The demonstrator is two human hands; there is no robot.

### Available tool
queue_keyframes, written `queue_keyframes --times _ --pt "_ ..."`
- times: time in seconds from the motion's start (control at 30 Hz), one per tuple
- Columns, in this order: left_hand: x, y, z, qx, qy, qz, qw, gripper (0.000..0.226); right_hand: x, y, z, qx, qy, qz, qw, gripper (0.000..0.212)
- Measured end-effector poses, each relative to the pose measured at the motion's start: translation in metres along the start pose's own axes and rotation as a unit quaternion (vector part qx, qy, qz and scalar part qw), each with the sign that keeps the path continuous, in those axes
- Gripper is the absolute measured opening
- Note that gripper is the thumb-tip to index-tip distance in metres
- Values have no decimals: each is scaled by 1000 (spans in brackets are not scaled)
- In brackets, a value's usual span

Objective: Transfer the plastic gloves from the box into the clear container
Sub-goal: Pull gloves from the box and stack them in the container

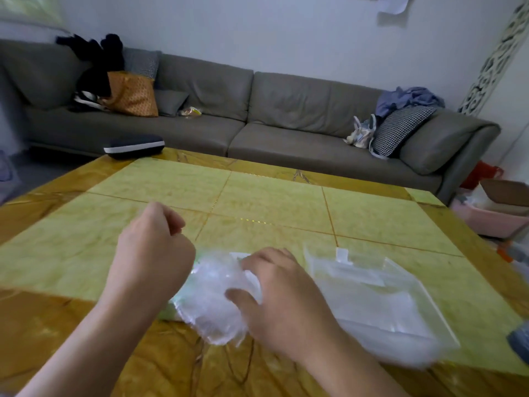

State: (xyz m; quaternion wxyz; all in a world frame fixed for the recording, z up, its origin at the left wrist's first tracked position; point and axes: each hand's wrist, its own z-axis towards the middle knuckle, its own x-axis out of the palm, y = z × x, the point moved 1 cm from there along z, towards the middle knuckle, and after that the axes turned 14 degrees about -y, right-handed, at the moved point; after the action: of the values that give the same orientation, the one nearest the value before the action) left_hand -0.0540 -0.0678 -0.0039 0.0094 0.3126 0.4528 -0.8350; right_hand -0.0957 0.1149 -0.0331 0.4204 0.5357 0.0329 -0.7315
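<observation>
A crumpled bunch of clear plastic gloves (213, 305) lies on the table in front of me, over a green and white box (239, 255) that is mostly hidden beneath it. My right hand (280, 296) grips the right side of the bunch, thumb and fingers curled into the plastic. My left hand (154, 247) hovers just left of the gloves with its fingers curled into a fist, holding nothing that I can see. The clear container (380, 299) sits to the right of my right hand, with some plastic inside it.
The yellow-green tiled table (272, 202) stretches away in front of me. A dark case (134, 146) lies at its far left corner. A grey sofa (257, 110) with cushions and bags runs behind. A grey object (519, 339) pokes in at the right edge.
</observation>
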Motion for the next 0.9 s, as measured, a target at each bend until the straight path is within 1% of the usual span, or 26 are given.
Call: queue_keyframes --times 0.03,0.07,0.1,0.17,0.2,0.23,0.3,0.37,0.53,0.6,0.7,0.73,0.77,0.8,0.83,0.87,0.9 --pt "0 1 0 1 18 19 1000 21 5 -1 5 16 -42 22 999 19" --pt "3 0 -2 11 47 33 998 15 9 -7 11 60 -78 53 994 22" --pt "6 0 -6 27 88 33 995 13 12 -13 17 122 -101 100 982 29" --pt "17 4 -17 70 194 26 978 11 9 -18 26 220 -115 187 951 31" --pt "23 8 -23 96 241 36 965 16 6 -17 28 239 -111 218 940 31" --pt "30 11 -27 124 271 55 953 24 4 -17 29 243 -113 237 934 31" --pt "41 17 -32 176 288 97 936 34 -1 -17 29 229 -130 258 929 33" --pt "47 19 -34 210 277 121 930 39 -7 -17 29 205 -154 283 924 34" --pt "50 19 -34 221 261 129 931 33 -21 -28 27 172 -219 378 883 32" --pt "52 21 -35 212 266 133 931 30 -29 -31 29 162 -248 420 858 33" --pt "51 19 -34 196 247 129 940 7 -52 -34 33 178 -271 512 795 38" --pt "50 19 -32 177 235 110 949 6 -59 -36 33 194 -272 537 775 37" --pt "48 16 -29 153 214 85 961 12 -67 -39 31 213 -272 553 758 34" --pt "45 11 -26 125 190 51 972 18 -72 -42 28 232 -269 561 748 31" --pt "40 6 -22 89 169 -6 982 20 -74 -44 25 250 -262 564 742 28" --pt "35 0 -19 24 166 -103 980 19 -74 -46 21 268 -255 563 739 26" --pt "30 -11 -20 -71 207 -231 948 18 -75 -49 16 284 -251 561 736 25"
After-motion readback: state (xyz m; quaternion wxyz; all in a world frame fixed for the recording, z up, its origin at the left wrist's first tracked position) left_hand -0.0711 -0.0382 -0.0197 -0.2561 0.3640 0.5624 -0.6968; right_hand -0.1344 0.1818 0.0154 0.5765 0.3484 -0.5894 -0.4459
